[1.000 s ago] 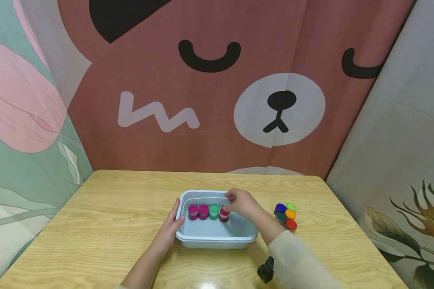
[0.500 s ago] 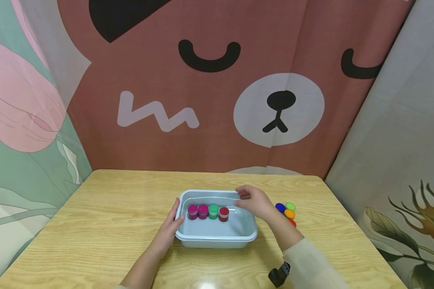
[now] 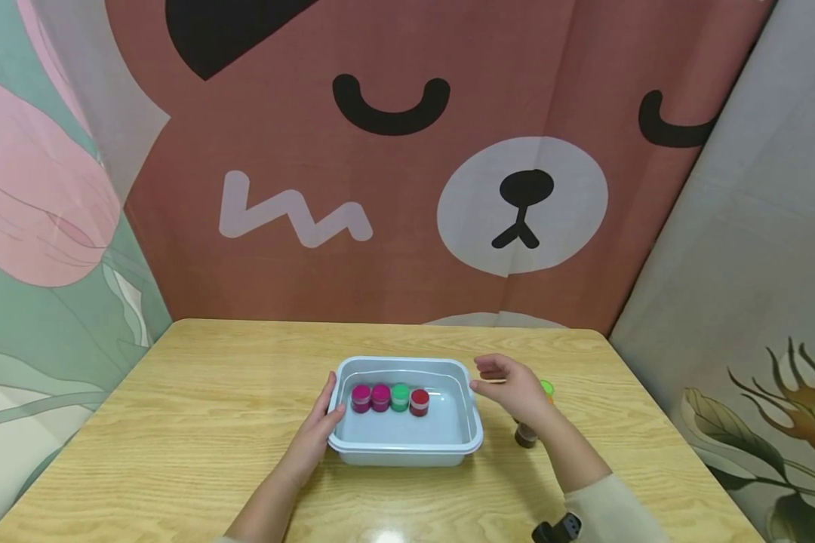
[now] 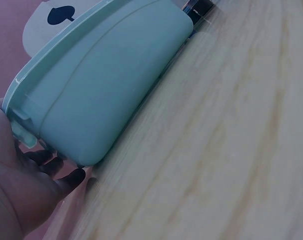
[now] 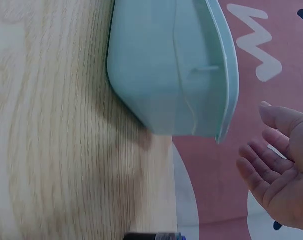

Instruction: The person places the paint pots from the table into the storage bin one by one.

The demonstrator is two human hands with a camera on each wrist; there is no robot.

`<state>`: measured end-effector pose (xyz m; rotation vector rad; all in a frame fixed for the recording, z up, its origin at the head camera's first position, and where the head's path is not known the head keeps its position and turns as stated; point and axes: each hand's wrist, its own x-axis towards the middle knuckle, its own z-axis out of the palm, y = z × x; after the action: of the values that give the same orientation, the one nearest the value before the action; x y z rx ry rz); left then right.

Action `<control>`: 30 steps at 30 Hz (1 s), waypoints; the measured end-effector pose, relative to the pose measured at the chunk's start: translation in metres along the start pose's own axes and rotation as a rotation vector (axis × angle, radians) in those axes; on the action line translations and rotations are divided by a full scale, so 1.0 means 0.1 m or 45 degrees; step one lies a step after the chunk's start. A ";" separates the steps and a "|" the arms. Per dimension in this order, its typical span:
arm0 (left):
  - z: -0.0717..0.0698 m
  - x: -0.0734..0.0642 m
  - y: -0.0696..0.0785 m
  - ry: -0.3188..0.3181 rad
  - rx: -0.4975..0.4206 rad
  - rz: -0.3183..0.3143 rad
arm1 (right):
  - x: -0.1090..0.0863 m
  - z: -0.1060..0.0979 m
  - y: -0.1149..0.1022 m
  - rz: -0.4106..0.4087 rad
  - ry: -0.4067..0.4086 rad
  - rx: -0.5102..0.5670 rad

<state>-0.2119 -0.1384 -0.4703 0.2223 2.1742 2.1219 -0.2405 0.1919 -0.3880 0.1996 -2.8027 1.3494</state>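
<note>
A light-blue plastic tub point(image 3: 405, 458) stands on the table in the head view. Inside it is a row of small lidded paint-like jars: two magenta jars point(image 3: 370, 398), a green jar point(image 3: 400, 397) and a red jar point(image 3: 419, 403). My left hand point(image 3: 315, 426) holds the tub's left end, thumb over the rim and fingers along the outside. Just beyond the right rim hovers my right hand point(image 3: 516, 388), holding nothing, its fingers loosely bent in the right wrist view. Behind it, more jars are mostly hidden; a lime-lidded jar point(image 3: 547, 388) and a dark jar point(image 3: 526, 435) peek out.
The wooden table point(image 3: 231, 407) carries everything. A curtain with a bear print point(image 3: 394, 279) hangs behind its far edge. A black wrist device point(image 3: 557, 529) sits at my right sleeve, close to the table's front.
My right hand has let go of the red jar and moved right, out of the tub, to over the jars outside. The red jar stays in the row. My left hand has kept its place.
</note>
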 end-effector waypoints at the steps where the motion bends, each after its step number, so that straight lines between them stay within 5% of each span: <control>1: 0.00 0.00 0.00 0.000 0.001 -0.003 | -0.02 -0.02 0.01 -0.002 0.002 -0.005; 30: 0.00 -0.01 0.00 -0.001 -0.010 -0.011 | -0.49 -0.45 0.46 0.148 0.087 -0.028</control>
<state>-0.2109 -0.1389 -0.4701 0.2127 2.1622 2.1255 -0.1994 0.2605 -0.3997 -0.0095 -2.8104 1.3196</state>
